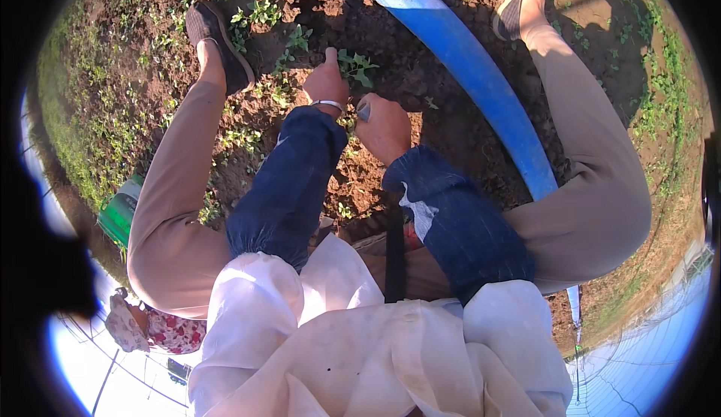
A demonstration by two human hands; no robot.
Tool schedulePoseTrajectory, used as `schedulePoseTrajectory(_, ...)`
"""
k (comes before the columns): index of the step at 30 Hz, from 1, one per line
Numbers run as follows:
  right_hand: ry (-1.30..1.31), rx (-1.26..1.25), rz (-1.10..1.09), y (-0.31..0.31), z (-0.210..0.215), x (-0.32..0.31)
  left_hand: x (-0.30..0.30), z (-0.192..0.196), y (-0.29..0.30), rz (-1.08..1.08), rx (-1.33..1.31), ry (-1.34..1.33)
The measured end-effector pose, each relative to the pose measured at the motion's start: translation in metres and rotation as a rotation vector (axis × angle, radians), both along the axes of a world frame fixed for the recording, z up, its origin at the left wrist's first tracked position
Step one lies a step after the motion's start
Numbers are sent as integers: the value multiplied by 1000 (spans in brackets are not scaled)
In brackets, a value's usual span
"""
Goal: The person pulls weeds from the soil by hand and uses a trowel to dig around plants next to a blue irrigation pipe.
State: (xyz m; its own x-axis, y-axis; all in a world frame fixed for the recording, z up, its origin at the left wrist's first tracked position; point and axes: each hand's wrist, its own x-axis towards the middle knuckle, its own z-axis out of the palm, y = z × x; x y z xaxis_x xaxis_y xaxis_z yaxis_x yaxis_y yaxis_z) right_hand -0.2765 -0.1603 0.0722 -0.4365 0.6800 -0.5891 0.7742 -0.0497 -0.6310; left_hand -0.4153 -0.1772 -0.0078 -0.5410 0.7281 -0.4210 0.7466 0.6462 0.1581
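Note:
My left hand (327, 84) is down at the soil, with one finger stretched forward and the others curled under. A small leafy green plant (357, 67) stands just right of that finger. Whatever the curled fingers may hold is hidden. Close by on the right, my right hand (386, 129) is closed in a fist. A greyish rounded end (363, 111) shows at its thumb side; the rest of that thing is out of sight. Both forearms wear dark blue sleeve covers, and a pale band circles my left wrist.
A thick blue hose (458, 49) curves over the soil at my right, passing by my right leg. Low green weeds (263, 12) grow around my left shoe (218, 45). A green container (122, 210) stands beyond my left knee. Another person (154, 327) in a floral top is at lower left.

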Motion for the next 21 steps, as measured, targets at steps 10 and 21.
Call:
schedulePoseTrajectory(10, 404, -111, -262, -16, -50, 40, -47, -40, -13, 550, 657, -796)
schedulePoseTrajectory(21, 56, 25, -173, -13, 32, 41, -88, 56, 8, 853, 563, -1805)
